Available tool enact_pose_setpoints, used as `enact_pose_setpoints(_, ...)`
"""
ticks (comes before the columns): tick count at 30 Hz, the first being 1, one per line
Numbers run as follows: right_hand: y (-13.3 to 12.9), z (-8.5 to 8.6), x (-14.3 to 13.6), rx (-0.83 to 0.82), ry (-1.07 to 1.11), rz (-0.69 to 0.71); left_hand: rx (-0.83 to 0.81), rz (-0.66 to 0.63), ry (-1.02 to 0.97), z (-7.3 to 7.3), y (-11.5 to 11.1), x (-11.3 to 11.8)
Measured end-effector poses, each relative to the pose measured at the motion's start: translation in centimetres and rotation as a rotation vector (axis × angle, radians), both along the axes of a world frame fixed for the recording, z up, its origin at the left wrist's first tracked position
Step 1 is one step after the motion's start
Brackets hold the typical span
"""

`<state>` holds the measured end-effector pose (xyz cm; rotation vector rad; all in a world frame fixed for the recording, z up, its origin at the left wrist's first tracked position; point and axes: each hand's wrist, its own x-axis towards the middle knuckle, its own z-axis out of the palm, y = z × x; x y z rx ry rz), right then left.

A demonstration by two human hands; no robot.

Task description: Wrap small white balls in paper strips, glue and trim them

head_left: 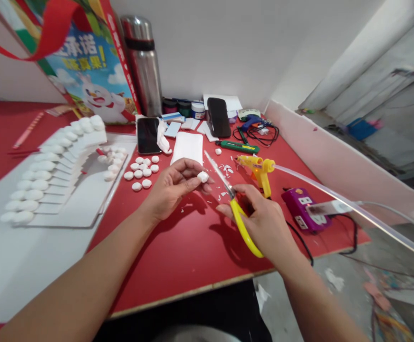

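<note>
Between the thumb and fingers of my left hand [178, 185] is a small white rounded piece [203, 176]. My right hand [260, 218] grips yellow-handled scissors [244, 230], whose blades point up and away, just right of the white piece and apart from it. White scraps [226, 168] lie scattered on the red table [171, 256] near the blades. Left of my left hand sit several similar white pieces [146, 172]. Further left, a stepped white structure [74, 190] carries rows of white rounded pieces.
A yellow glue gun [260, 171] with a long clear stick stands right of the scissors, near a purple power box [304, 209] with cables. Behind are a green cutter [237, 146], two phones, paint jars, a steel flask [144, 71] and a colourful bag [92, 80].
</note>
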<state>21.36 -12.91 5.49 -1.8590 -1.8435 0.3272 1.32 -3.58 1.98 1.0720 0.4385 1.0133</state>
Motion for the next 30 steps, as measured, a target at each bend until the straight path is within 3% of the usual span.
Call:
enact_pose_setpoints(4,1.1,0.2,0.0,-0.117,-0.16,-0.131,0.031,0.007,0.018,0.2,-0.2,0.0)
enact_pose_setpoints(11,3.3,0.4,-2.3,-0.251,-0.507,-0.163,0.025,0.065,0.171,0.2,0.0,-0.1)
enact_pose_setpoints(15,4.0,1.8,-3.4,-0.309,-0.625,-0.095,0.074,0.076,0.252,0.4,0.1,-0.2)
enact_pose_setpoints(18,4.8,3.3,-3.8,-0.218,-0.592,-0.073,0.083,0.069,0.297,0.6,0.0,-0.2)
enact_pose_setpoints(22,7.1,4.1,-4.1,0.085,-0.304,-0.003,0.21,0.176,0.387,0.7,0.2,-0.4)
enact_pose_setpoints(25,8.9,2.8,-4.1,0.211,0.056,0.087,0.34,0.308,0.522,0.5,0.7,-1.0)
enact_pose_setpoints(27,9.7,1.4,-4.0,0.121,0.37,0.117,0.455,0.381,0.64,0.5,1.0,-1.3)
enact_pose_setpoints(30,10.0,-0.2,-3.7,-0.175,0.816,0.135,0.632,0.466,0.762,0.5,1.1,-1.5)
